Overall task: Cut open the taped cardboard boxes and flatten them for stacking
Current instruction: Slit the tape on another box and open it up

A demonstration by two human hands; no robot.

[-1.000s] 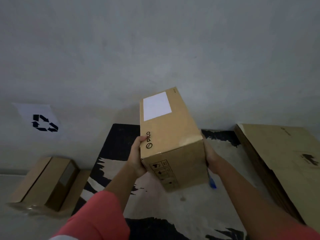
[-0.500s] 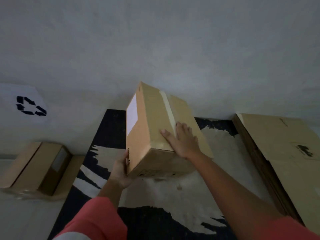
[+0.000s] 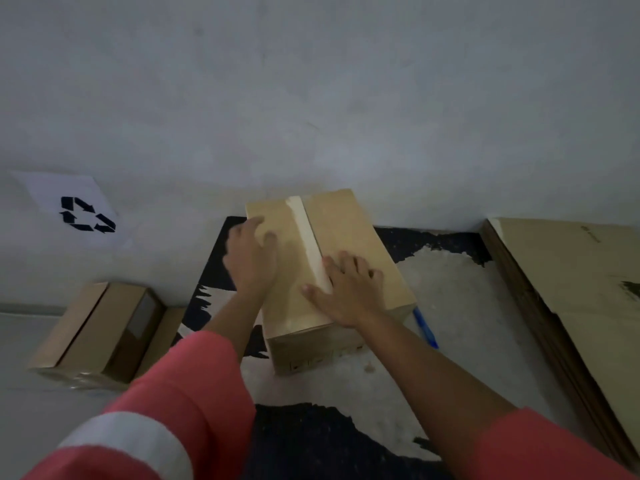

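Observation:
A brown cardboard box [image 3: 349,237] lies on the black-and-white mat [image 3: 450,289], its taped seam [image 3: 308,237] facing up and running away from me. My left hand [image 3: 251,258] rests flat on the box's top left part, near the left edge. My right hand [image 3: 346,292] lies flat on the top, fingers spread, just right of the tape. Neither hand holds anything. A blue cutter [image 3: 426,329] lies on the mat beside the box's near right corner.
A smaller taped box [image 3: 100,334] lies on the floor at the left. Flattened cardboard sheets [image 3: 571,299] are stacked at the right. A white paper with a recycling sign [image 3: 74,209] hangs on the wall at the left. The wall stands right behind the box.
The box was turned from its label side to its taped side up and set down on the mat. Both hands moved onto its top. The blue cutter now lies on the mat.

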